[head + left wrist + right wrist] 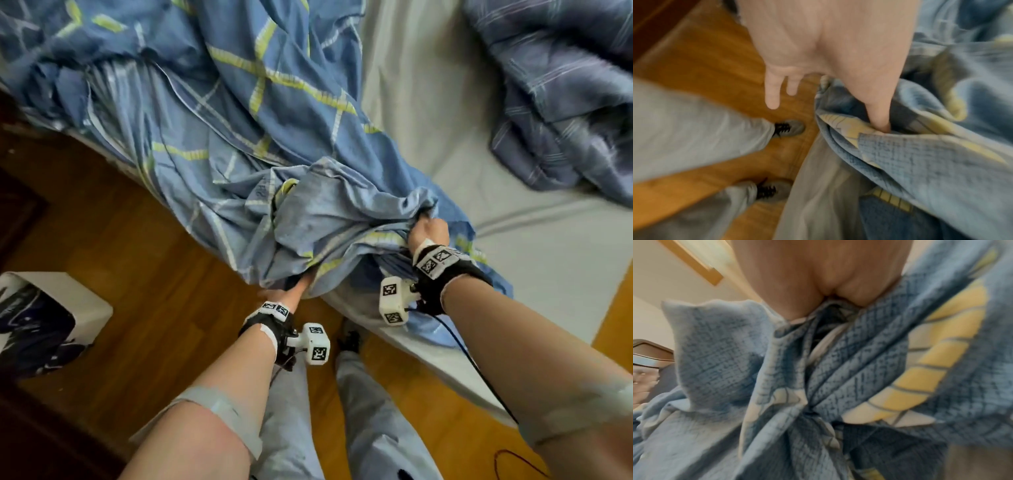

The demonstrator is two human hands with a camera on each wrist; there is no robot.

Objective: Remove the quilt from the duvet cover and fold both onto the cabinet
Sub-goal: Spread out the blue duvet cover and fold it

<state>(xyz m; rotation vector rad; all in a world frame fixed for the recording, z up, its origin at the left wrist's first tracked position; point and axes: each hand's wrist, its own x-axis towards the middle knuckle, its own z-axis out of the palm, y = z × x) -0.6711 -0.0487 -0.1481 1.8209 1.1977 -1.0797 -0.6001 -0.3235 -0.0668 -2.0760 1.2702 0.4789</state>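
The light blue duvet cover point(239, 137) with yellow-green checks lies crumpled on the bed and hangs over its near edge. My right hand point(428, 228) grips a bunched handful of the cover point(838, 369) at the bed's corner, fingers buried in the folds. My left hand point(291, 291) reaches into a fold under the hanging edge. In the left wrist view its thumb point(879, 120) pokes into the cover point(920, 154) while the other fingers point(772, 94) stay straight over the floor. A darker blue checked bundle of bedding point(565, 85) lies at the bed's far right.
A pale grey sheet point(428, 120) covers the mattress. I stand on a wooden floor point(154, 257) at the bed's corner in grey shoes point(791, 128). A white box point(78, 298) holding dark blue cloth stands on the floor at left. A black cable point(479, 370) trails from my right wrist.
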